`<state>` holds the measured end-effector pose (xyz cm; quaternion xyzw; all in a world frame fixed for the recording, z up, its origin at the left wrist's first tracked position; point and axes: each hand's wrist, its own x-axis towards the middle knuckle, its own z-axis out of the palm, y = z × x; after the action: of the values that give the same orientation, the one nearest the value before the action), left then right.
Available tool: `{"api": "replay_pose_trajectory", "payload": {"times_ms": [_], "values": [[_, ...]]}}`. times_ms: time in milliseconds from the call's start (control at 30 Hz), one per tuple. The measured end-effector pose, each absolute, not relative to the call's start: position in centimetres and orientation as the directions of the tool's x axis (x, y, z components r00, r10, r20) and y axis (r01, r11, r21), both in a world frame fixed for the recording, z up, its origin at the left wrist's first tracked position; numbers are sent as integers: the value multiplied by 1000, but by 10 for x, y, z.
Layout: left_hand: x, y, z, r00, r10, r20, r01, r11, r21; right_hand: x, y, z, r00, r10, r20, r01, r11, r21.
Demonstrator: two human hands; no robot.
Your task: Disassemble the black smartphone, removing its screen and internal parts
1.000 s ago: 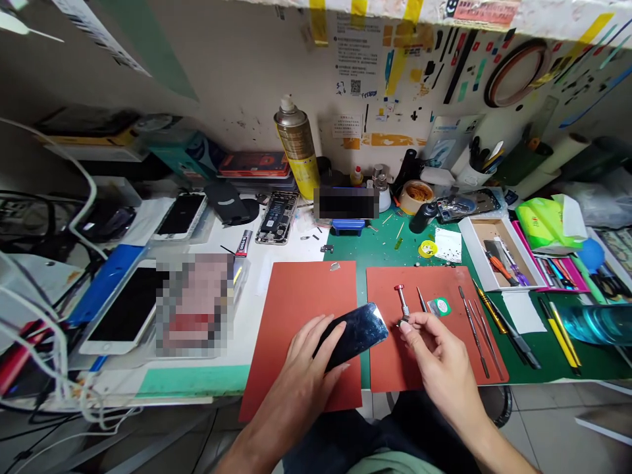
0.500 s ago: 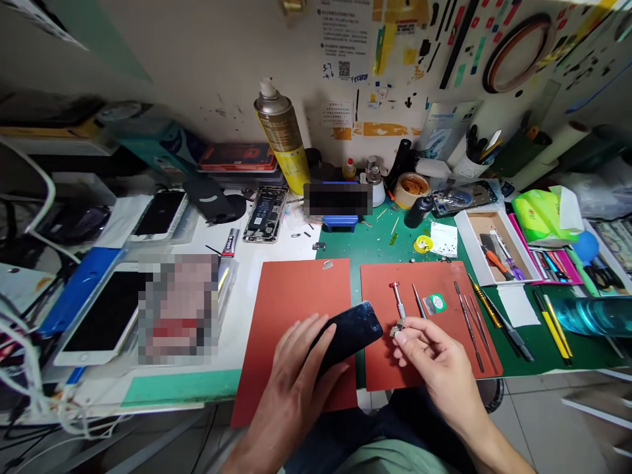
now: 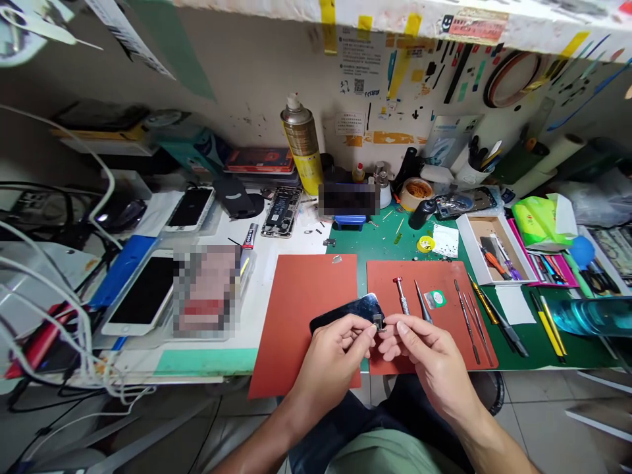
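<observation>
a tiny dark part is pinched between the fingers of the left hand and right hand, above the dark phone. it is best kept low over the red mat and gripped lightly, so a slip is caught.

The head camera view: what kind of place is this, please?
Most likely a phone repair bench. An opened smartphone with exposed battery lies near the wall, thin metal tweezers and a red-capped screwdriver rest on the red rubber mat, and both hands pinch a small dark part.
</observation>
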<state>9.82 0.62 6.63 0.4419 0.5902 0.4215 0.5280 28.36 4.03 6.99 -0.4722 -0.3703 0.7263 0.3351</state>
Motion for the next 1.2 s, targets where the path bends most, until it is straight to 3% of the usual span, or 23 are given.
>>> {"api": "replay_pose_trajectory", "payload": {"times_ms": [100, 200, 333, 433, 500, 567, 633, 700, 833, 967, 1200], "values": [[97, 3, 64, -85, 972, -218, 107, 227, 968, 282, 39, 70, -324, 811, -487, -140, -550, -824], [97, -1, 58, -87, 996, 0, 292, 26, 956, 280, 37, 75, -338, 778, -530, -140, -598, -789], [94, -11, 47, 94, 897, 432, 568, -405, 717, 280, 35, 83, -384, 733, -561, -149, -649, -746], [94, -19, 40, 237, 796, 557, 611, -568, 552, 286, 30, 86, -421, 711, -563, -145, -666, -732], [98, -24, 38, 218, 792, 570, 589, -572, 570, 291, 25, 86, -423, 717, -554, -128, -653, -747], [105, -25, 40, 63, 882, 467, 515, -430, 742, 295, 20, 84, -403, 747, -529, -72, -602, -795], [113, -25, 45, -93, 972, 216, 298, -180, 937, 298, 15, 83, -379, 783, -494, -7, -536, -844], [119, -22, 49, -91, 995, -49, 10, 50, 999, 298, 11, 83, -373, 804, -464, 35, -487, -873], [128, -18, 50, 64, 963, -260, -346, 266, 900, 297, 7, 86, -393, 810, -436, 29, -463, -886], [138, -18, 47, 127, 913, -389, -598, 383, 704, 296, 5, 88, -412, 786, -462, 20, -499, -866], [149, -19, 48, 154, 878, -453, -680, 427, 596, 297, 1, 85, -455, 731, -509, -64, -597, -800]]}}
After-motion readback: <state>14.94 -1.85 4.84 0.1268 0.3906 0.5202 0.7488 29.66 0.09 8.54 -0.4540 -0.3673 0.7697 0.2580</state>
